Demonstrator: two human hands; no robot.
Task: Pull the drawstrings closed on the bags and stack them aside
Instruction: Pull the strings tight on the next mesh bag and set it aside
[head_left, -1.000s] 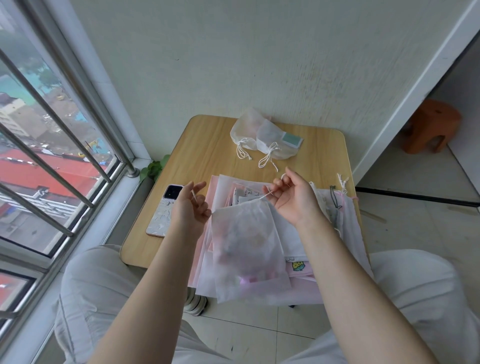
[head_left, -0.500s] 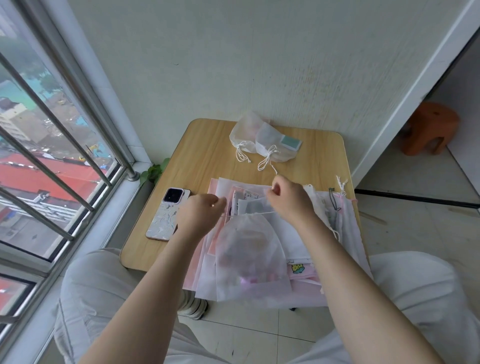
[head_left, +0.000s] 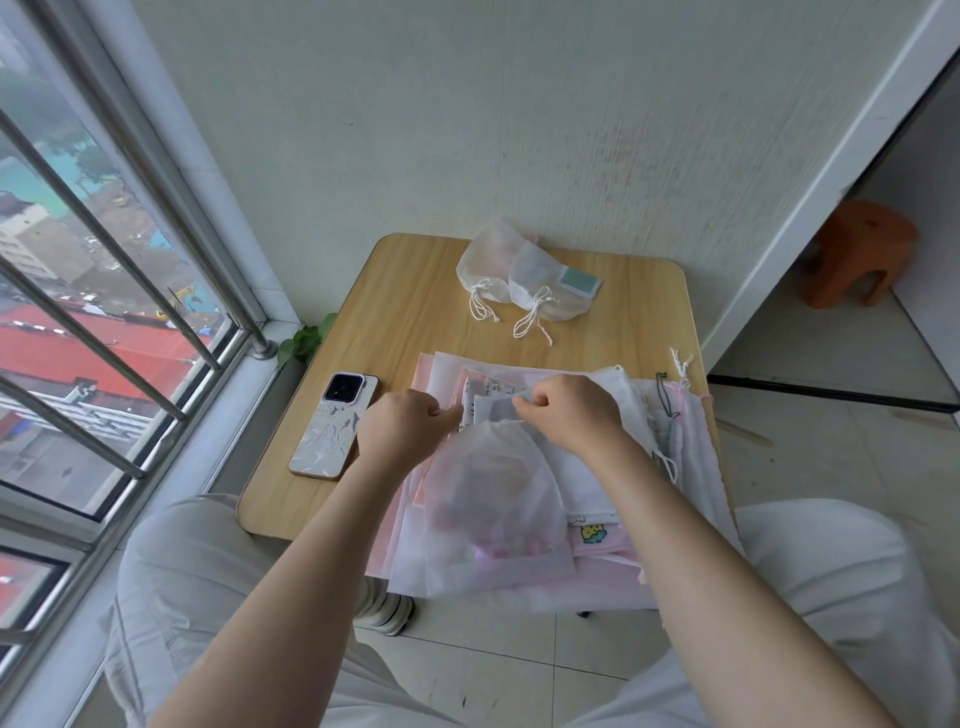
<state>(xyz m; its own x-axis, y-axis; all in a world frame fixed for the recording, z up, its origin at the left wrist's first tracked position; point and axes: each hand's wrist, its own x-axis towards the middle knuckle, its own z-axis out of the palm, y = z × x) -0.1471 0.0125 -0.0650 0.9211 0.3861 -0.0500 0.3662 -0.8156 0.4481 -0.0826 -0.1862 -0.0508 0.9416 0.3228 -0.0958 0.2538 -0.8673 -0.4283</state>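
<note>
The see-through white cloth bag (head_left: 493, 504) is lying on a pile of flat pink and white bags (head_left: 597, 571), hanging over the near edge of the wooden table (head_left: 405, 312). Its long side is running toward the person, and its bunched mouth is sitting right between the two grips. The left hand (head_left: 402, 434) and right hand (head_left: 569, 413) are both curling into fists and pinching the bag's thin strings, one on each side. Both forearms are reaching forward, equally near. Farther off, two tied white bags (head_left: 524, 280) are waiting.
</note>
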